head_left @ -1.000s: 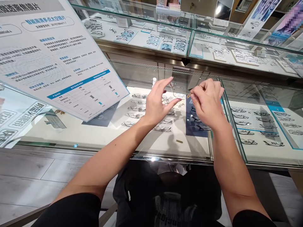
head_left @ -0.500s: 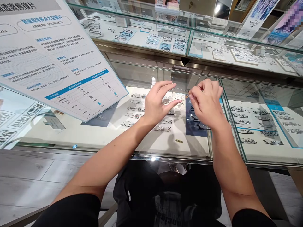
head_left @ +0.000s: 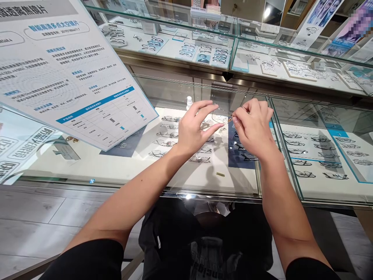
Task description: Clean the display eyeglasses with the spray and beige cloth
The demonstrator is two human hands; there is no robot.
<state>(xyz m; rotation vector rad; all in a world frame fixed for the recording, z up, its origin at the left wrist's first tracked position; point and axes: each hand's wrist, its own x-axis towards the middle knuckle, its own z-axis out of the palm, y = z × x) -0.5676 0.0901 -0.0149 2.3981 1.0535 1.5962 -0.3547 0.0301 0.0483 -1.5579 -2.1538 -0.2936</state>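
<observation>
Two hands: both raised over the glass counter, a thin wire frame (head_left: 220,115) stretched between them.
Frame: very fine, rimless-looking, held above the case top; lens outline faint against the display below.
Left hand (head_left: 194,126): fingers spread in a loose C, thumb and forefinger at the frame's left end; grip looks light, contact too fine to confirm.
Right hand (head_left: 254,125): fingers curled in, tips pinched on the frame's right end near a small amber piece.
Counter (head_left: 186,186): glass-topped case with metal edging; rows of glasses (head_left: 201,149) on white trays inside, some on a dark blue pad (head_left: 237,157).
On glass: small brass-coloured bit (head_left: 220,174) near the front edge; white bottle (head_left: 189,102) just beyond the left hand.
Sign (head_left: 70,70): large tilted printed board, blue table at its lower part, at left over the case.
Room: second row of cases (head_left: 233,54) behind, filled with frames; posters at upper right; grey plank floor at lower left.
Change: left fingers, wide apart a second ago, closed in at half a second and sit about the same now; frame's outline lower and fainter than half a second ago; right hand barely moved.
</observation>
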